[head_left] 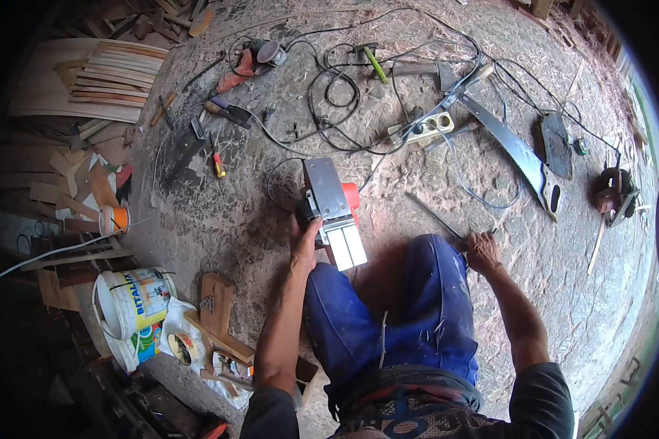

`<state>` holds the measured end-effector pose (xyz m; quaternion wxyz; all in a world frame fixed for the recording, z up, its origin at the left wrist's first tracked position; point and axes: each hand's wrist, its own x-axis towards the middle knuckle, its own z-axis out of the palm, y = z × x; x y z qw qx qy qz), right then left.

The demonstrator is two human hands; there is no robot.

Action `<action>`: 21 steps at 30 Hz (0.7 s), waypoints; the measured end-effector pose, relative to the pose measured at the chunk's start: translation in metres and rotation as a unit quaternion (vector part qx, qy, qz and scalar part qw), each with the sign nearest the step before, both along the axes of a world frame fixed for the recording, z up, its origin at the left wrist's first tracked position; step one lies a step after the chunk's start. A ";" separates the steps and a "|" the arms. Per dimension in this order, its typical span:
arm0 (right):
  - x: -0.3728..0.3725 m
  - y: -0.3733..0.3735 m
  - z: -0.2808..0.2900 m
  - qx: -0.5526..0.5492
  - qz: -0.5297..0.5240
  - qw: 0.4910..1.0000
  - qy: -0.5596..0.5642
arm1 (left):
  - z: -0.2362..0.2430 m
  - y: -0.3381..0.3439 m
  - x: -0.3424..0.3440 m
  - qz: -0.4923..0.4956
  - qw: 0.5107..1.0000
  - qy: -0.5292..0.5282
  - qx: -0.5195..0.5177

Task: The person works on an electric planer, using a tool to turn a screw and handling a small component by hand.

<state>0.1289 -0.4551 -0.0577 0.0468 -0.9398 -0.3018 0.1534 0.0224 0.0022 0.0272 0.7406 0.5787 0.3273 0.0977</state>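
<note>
One power planer (328,189) is commanding the middle of the floor (227,212) here, and it is showing its flat metal sole upward, just past the left knee! The left hand (304,245) is grasping it along its left side, with the thumb lying against the body. Over to the right hand (483,252): it is resting low beside the right knee, at the near end of one thin dark rod (430,211), and whether the fingers are gripping it I cannot tell. Two knees in blue trousers (432,285) are framing the scene. Now the count around them: one handsaw (501,135) is slanting down the right half, one pale power strip (430,127) is lying to its left, and one green-handled hammer (375,66) is sitting toward the far edge. One red angle grinder (238,75) is occupying the far left corner, with one screwdriver (218,165) lying nearer. One dark machine (613,194) is standing by the right edge; one large white bucket (143,293) and one small orange-and-white tub (114,219) are lining the left. And standing in the way? Looping black cable (357,94) is sprawling between the planer and the hammer!
</note>
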 end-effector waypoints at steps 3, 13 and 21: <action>0.008 -0.010 0.002 -0.025 0.026 0.997 0.075 | -0.002 -0.007 0.006 -0.024 0.999 0.023 0.016; 0.012 -0.017 0.161 0.349 -0.167 0.823 0.416 | -0.040 -0.017 -0.013 -0.122 0.983 -0.035 0.132; -0.019 0.027 0.227 0.214 0.059 0.964 0.147 | -0.048 -0.033 -0.036 -0.143 0.941 0.037 0.305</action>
